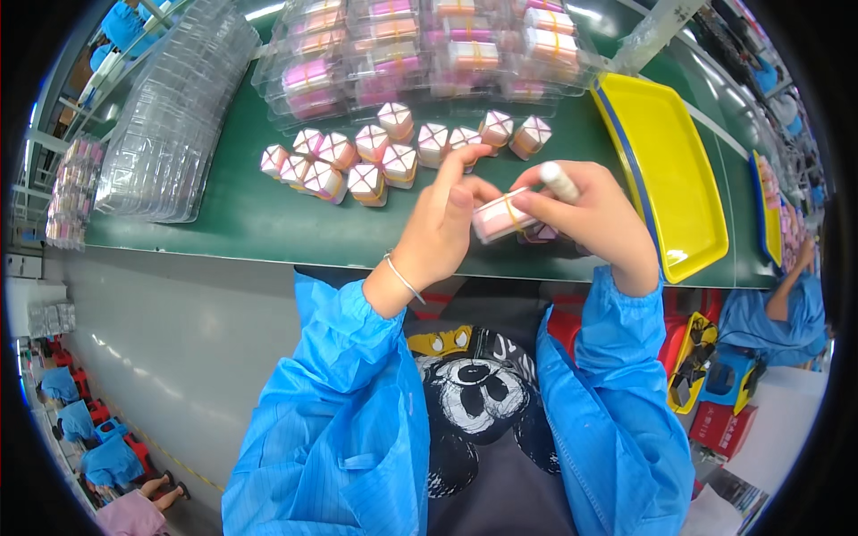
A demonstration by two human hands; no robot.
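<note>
Resting between both hands just above the near edge of the green conveyor belt [268, 223] is a small pink box [497, 217] bound with a thin yellow band. The left hand [444, 219] grips its left end, fingers curled around it, index finger stretched up and over the top. The right hand [597, 217] pinches the box's right end with thumb and fingers, and also holds a white cylindrical stick [559, 181] between its upper fingers. A thin silver bracelet [403, 278] circles the left wrist; both forearms wear blue smock sleeves [340, 393].

Just beyond the hands, on the belt, lies a cluster of pink-and-white banded boxes [393, 156], touching one another in two loose rows. Farther back stand clear plastic trays filled with pink boxes [429, 49], and at the far left a tall stack of empty clear trays [170, 125]. A yellow tray [670, 170] sits to the right of the hands. At the right edge, another person in blue [778, 313] reaches toward the belt.
</note>
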